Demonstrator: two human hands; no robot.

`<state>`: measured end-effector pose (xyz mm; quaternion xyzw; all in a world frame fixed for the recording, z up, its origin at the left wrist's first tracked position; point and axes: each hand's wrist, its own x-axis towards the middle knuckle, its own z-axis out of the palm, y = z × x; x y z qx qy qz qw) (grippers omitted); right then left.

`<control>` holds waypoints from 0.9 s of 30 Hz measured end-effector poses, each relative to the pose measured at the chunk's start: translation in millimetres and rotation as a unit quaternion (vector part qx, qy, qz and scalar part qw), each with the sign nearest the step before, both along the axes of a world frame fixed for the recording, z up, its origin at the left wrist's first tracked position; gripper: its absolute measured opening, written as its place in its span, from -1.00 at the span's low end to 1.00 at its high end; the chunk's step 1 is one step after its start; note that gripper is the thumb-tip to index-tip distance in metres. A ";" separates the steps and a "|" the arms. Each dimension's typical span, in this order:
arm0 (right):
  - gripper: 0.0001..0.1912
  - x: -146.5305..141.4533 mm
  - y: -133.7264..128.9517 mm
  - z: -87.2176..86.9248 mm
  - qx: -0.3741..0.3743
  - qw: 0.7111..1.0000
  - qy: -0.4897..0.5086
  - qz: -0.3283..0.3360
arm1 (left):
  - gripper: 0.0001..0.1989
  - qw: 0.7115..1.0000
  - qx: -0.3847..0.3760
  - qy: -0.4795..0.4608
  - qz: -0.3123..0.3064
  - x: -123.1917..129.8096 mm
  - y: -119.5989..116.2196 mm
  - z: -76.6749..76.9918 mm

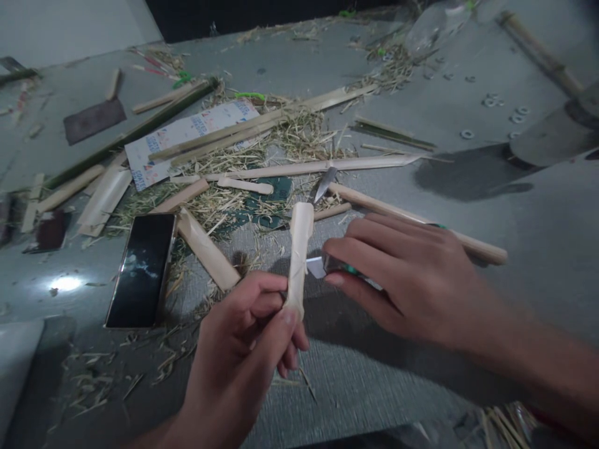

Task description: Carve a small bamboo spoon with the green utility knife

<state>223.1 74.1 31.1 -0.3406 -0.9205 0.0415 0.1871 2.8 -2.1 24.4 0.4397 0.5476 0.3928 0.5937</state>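
My left hand (250, 340) pinches the lower end of a pale carved bamboo piece (299, 249) and holds it upright over the grey mat. My right hand (412, 280) grips a small cutter with a green body (349, 268); its short blade (316, 267) touches the side of the bamboo piece. Thin shavings curl off the piece near the blade.
A dark phone (143, 268) lies at the left. Split bamboo strips (262, 128), sticks (421, 221), shavings and a loose blade (325, 184) litter the table behind. A printed card (187, 134), a cleaver (93, 118) and small washers (515, 115) lie farther back.
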 end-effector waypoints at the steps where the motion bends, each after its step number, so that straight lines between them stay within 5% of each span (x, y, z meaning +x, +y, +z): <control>1: -0.74 1.4 0.7 0.0 -0.002 1.000 0.004 -0.016 | -0.91 1.000 0.005 0.003 0.000 0.3 -1.4 0.1; 5: -0.75 5.7 3.0 -0.9 -0.019 0.998 0.025 -0.057 | -0.89 0.999 0.029 0.016 -0.007 1.2 -4.6 0.9; 17: -0.69 -9.4 -6.4 -3.4 -0.100 0.991 0.034 0.084 | -0.91 0.995 0.071 0.070 0.005 2.5 2.6 -2.9; 27: -0.74 -0.9 -1.7 -4.1 -0.018 0.999 0.026 -0.007 | -0.81 0.984 0.118 0.127 -0.043 -4.2 -11.4 -10.7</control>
